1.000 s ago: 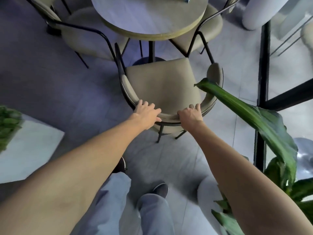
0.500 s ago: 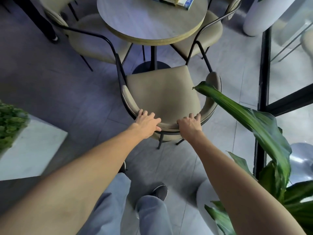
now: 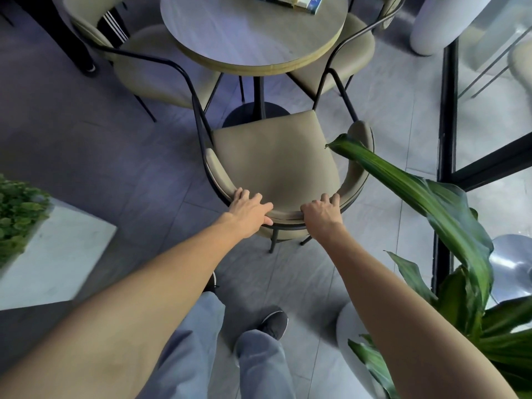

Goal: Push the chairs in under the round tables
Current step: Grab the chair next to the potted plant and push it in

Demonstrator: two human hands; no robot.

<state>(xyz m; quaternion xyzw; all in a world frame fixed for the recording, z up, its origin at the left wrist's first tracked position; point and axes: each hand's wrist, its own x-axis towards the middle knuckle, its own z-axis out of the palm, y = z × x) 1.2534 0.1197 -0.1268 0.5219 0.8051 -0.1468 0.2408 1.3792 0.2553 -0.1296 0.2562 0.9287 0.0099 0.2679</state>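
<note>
- grey tiled floor (image 3: pixel 86 133), round table (image 3: pixel 253 38) beyond.
- left hand (image 3: pixel 249 210), right hand (image 3: pixel 321 213): fingers curled over chair (image 3: pixel 273 156) backrest.
- seat not yet under table; pushing remains.

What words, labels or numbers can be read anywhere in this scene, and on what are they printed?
None can be read.
The books on the round table: covers show colour and some print, too small, blurred and cut off by the frame edge.
The chair, floor and plant pots carry no visible text.
</note>
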